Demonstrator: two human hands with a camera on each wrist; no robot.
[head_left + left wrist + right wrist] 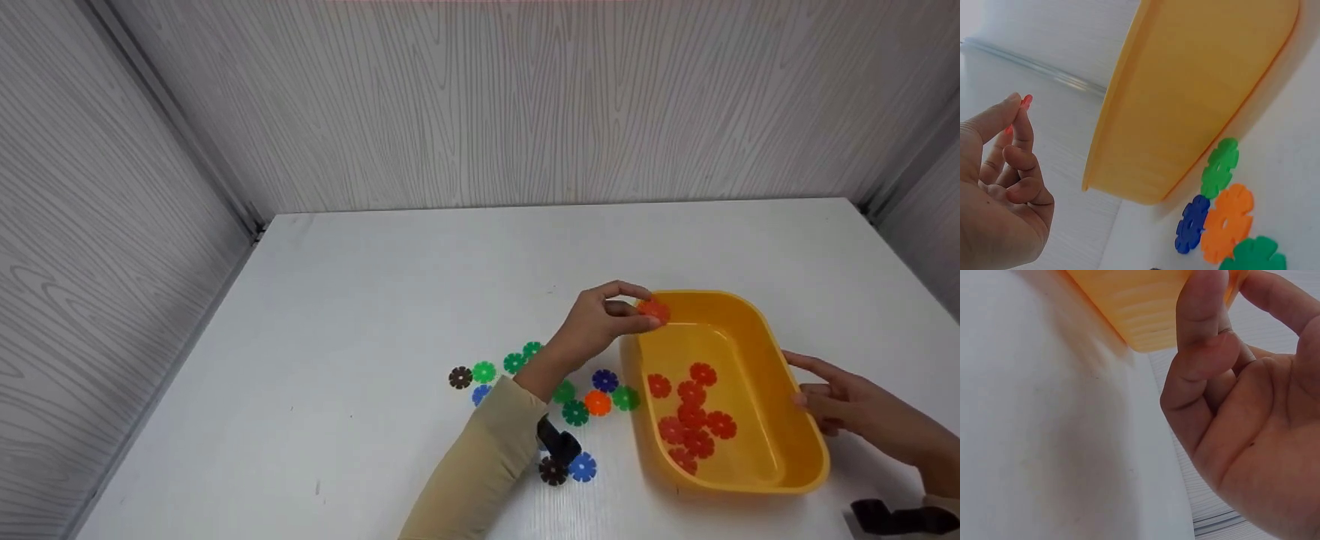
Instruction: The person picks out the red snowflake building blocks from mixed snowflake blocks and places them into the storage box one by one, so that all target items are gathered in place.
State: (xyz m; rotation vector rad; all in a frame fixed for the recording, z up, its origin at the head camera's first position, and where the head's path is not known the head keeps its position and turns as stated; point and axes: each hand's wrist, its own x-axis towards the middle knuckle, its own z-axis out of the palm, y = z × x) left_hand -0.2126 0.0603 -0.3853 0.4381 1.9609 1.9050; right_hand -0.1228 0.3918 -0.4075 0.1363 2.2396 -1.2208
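Head view: the left hand (596, 324) pinches a red snowflake disc (653, 310) over the yellow tub (757, 330) at its 11 o'clock corner; next, I judge, releasing it inside. The right hand (847, 405), fingers relaxed, steadies the rim at 3 o'clock.

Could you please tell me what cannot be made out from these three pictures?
- Head view: the left sleeve covers some of the flower discs on the table.
- Left wrist view: the yellow tub shows only its outer wall, so the inside is hidden; the red disc appears edge-on.
- Right wrist view: the right hand fills the picture; no discs show.
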